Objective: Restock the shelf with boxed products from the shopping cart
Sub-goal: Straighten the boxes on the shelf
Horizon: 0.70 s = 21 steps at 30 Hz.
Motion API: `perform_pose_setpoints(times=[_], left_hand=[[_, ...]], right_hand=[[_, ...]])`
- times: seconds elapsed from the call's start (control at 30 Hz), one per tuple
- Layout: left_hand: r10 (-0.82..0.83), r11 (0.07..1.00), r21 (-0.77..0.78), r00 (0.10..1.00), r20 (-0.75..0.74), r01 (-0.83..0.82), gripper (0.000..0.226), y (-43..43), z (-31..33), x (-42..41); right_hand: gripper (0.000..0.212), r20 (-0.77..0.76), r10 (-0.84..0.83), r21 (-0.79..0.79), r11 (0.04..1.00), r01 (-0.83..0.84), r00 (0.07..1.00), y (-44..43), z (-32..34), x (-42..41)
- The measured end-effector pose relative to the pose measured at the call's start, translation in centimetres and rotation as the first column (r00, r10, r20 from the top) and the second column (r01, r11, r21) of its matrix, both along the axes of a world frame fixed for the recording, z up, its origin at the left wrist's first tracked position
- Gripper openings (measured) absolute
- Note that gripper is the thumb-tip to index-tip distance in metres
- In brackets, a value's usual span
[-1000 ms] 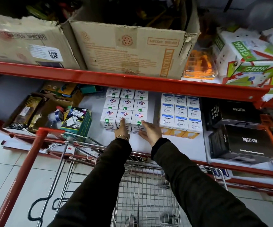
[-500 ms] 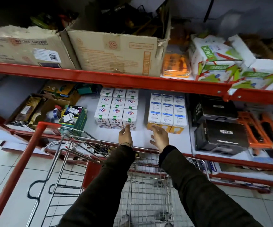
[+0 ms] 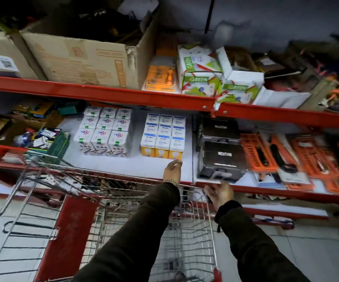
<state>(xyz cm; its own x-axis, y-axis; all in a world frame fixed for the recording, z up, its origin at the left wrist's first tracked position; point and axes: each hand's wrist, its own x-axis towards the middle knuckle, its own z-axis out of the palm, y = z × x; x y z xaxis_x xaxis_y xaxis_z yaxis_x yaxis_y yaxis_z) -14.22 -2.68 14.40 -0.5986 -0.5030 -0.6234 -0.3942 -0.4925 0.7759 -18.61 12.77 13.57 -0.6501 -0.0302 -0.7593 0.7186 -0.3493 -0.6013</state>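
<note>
**Both hands empty at the shelf edge, stock stacks up and to the left**

On the lower shelf, the white boxes with green labels stand as a block 3 wide, their fronts facing the aisle. Just to their right, with a gap between, is the block of white-and-blue boxes, also 3 wide, with yellow fronts on the bottom row. Both blocks run back into the shelf, long axis away from the person.

The left hand sits just below the right front corner of the white-and-blue block, fingers loosely curled, holding nothing; whether a fingertip touches the corner box I cannot tell. The right hand is lower and further right, at the red shelf lip beside the black boxes, fingers bent, empty as far as the blur allows.

So the left hand is nearer the stock. The shopping cart lies below both arms; no box shows in its visible basket.

Against 1.0 s ago, both hands have left the green-label block, where they had rested on its front row, and shifted right, and the view has swung right too.
</note>
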Motion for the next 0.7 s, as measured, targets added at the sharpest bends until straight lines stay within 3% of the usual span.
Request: perform_pose_setpoints(times=[0.13, 0.23, 0.33, 0.4, 0.7], left_hand=[[-0.125, 0.99, -0.067, 0.992, 0.014, 0.125, 0.043, 4.0, 1.0, -2.9], [-0.215, 0.962, -0.162, 0.975, 0.055, 0.221, 0.046, 5.7, 1.4, -4.8], [-0.24, 0.934, -0.248, 0.966, 0.092, 0.256, 0.046, 6.3, 1.5, -5.8], [-0.228, 0.927, -0.279, 0.968, 0.106, 0.249, 0.047, 6.2, 1.3, -6.2], [-0.256, 0.9, -0.324, 0.955, 0.151, 0.293, 0.049, 5.8, 1.2, -7.3]], right_hand=[[0.05, -0.096, -0.161, 0.072, 0.983, 0.169, 0.982, 3.0, 0.8, -3.0], [0.05, -0.178, -0.061, 0.108, 0.991, 0.081, 0.982, 3.9, 1.1, -4.8], [0.025, -0.213, -0.028, 0.087, 0.995, 0.048, 0.977, 4.0, 1.3, -5.9], [0.019, -0.22, -0.016, 0.08, 0.996, 0.034, 0.975, 3.9, 1.3, -6.6], [0.041, -0.202, 0.081, 0.145, 0.988, -0.052, 0.976, 4.3, 1.7, -8.0]])
